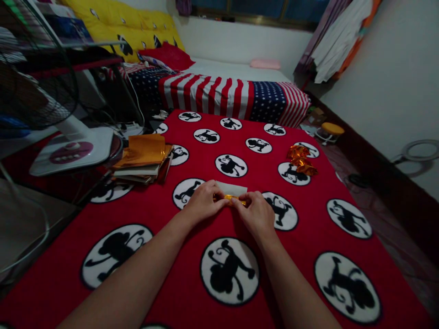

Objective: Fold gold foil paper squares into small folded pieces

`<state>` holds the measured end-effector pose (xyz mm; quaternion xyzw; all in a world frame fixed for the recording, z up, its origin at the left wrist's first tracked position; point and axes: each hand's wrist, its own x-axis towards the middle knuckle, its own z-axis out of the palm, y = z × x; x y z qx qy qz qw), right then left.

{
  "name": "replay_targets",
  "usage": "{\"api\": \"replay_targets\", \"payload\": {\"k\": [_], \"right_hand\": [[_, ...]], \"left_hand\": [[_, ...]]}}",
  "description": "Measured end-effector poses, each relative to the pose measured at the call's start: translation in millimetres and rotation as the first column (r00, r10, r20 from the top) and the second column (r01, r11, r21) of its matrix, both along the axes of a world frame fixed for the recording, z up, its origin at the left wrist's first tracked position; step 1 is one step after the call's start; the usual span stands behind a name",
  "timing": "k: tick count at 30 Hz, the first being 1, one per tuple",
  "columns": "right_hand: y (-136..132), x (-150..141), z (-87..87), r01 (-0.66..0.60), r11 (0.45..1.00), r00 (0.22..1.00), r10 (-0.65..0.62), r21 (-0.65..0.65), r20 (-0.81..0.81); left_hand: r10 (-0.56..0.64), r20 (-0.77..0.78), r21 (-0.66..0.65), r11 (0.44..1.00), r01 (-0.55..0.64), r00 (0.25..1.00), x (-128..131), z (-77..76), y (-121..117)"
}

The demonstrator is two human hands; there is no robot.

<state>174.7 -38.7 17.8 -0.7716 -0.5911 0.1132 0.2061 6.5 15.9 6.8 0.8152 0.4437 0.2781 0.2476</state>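
Observation:
Both hands meet over the middle of a red cloth (264, 274) printed with black monkeys in white circles. My left hand (206, 199) pinches the left end of a small sheet of gold foil paper (230, 197), its thumb pressed on the near edge. My right hand (255, 211) pinches the right end in the same way. The gold part looks like a narrow rolled or folded strip along the near side. Behind it, the paper's pale back (235, 188) lies flat. My fingers partly hide both ends of the strip.
To the left lies a stack of gold and pale paper sheets (144, 151). Several shiny folded gold foil pieces (302, 160) sit on the right. A fan base (73, 148) stands beyond the left edge; a bed with a striped cover (209, 93) is at the back.

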Motion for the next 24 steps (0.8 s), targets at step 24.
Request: {"api": "replay_targets", "payload": {"k": [24], "right_hand": [[2.4, 31.4, -0.4, -0.278, 0.960, 0.940, 0.265, -0.032, -0.217]], "left_hand": [[-0.181, -0.006, -0.065, 0.982, 0.180, 0.984, -17.1, 3.5, 9.9]]}}
